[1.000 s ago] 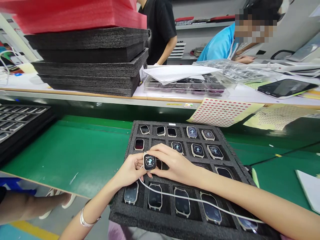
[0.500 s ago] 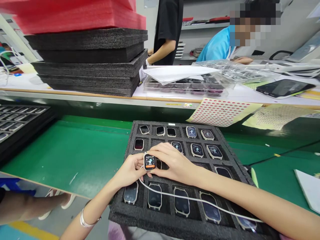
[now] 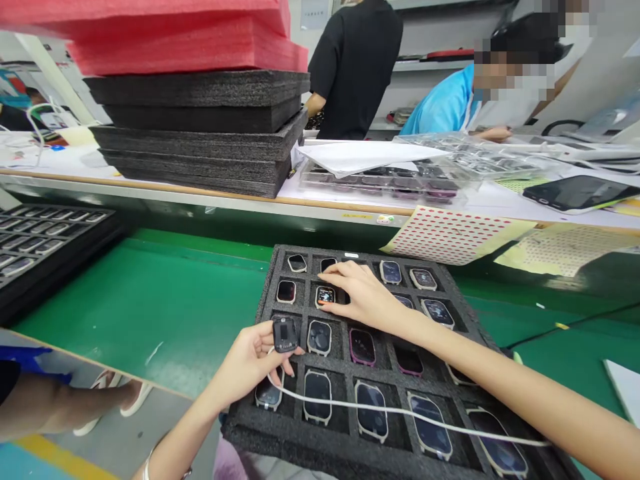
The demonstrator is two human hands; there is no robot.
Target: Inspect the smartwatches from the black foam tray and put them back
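Your green workbench [image 3: 165,300] runs below a raised, white-topped shelf [image 3: 500,200] with a wood-trimmed front edge [image 3: 50,176]. Down to your left, the grey floor [image 3: 131,445] carries a yellow stripe [image 3: 65,459] beside a blue area [image 3: 30,465]. Beyond, you face a pale wall [image 3: 311,39] and grey shelves [image 3: 425,65].

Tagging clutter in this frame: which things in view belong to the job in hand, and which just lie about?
In the job:
black square device in the left hand
white cable
watch by the right hand
foam tray under both hands

Likely just lying about:
foam stack
phone
red-dotted sheet
white paper
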